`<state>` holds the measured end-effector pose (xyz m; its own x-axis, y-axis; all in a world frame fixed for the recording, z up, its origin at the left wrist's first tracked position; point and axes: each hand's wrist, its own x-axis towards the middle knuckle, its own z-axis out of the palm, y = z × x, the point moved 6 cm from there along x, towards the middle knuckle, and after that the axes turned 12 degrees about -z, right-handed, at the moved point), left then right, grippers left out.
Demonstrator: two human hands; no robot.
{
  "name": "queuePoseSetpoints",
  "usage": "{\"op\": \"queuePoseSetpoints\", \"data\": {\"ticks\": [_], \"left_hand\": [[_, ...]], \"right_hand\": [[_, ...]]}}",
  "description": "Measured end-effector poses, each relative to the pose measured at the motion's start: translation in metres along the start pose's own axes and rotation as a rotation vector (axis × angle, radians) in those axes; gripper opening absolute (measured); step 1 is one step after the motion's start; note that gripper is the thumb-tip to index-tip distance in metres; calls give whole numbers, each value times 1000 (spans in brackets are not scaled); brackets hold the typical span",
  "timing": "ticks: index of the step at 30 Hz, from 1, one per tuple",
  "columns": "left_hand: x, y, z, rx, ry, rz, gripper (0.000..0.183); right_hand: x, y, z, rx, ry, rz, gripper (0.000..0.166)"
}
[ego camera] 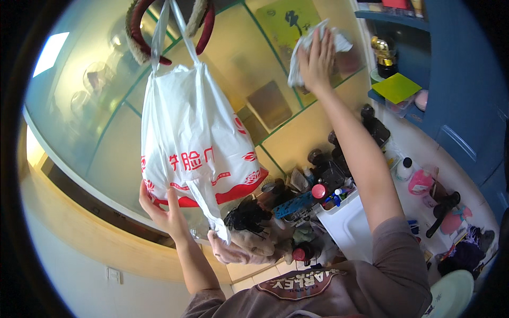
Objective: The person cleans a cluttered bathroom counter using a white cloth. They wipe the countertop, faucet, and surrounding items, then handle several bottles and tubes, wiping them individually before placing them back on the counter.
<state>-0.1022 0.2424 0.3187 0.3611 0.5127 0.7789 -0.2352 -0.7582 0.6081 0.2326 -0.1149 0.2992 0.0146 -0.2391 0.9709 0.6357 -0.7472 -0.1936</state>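
Note:
My right hand (318, 59) presses a crumpled white cloth (299, 65) against a large mirror (214, 91) at the upper right of the glass. The fingers lie spread over the cloth. Lower left, my left hand (163, 210) touches the bottom of a white plastic bag (187, 115) with red print; whether its fingers grip the bag is partly hidden behind it. The bag hangs by its handles in front of the mirror, beside two dark red headbands (206, 31) at the top. A loose white strip dangles from the bag's lower front.
Bottles, a red-lidded jar (319, 191) and a white plastic tray (348, 222) crowd the counter below. Blue shelves (397, 20) with cosmetics stand at the right. A pink bottle (420, 183) is on the counter. A wall switch (113, 275) sits lower left.

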Motion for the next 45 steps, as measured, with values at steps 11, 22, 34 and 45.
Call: {"op": "queuePoseSetpoints", "data": {"ticks": [11, 22, 34, 45], "left_hand": [[1, 0, 0, 1, 15, 14, 49], [-1, -3, 2, -3, 19, -3, 52], [4, -8, 1, 38, -35, -48, 52], [2, -8, 1, -5, -31, -27, 49]], "right_hand": [[-122, -166, 12, 331, -552, -508, 71], [-75, -44, 3, -61, -83, 362, 73], [-177, 105, -22, -83, -106, 867, 75], [-209, 37, -19, 27, -186, 1046, 82]]}}
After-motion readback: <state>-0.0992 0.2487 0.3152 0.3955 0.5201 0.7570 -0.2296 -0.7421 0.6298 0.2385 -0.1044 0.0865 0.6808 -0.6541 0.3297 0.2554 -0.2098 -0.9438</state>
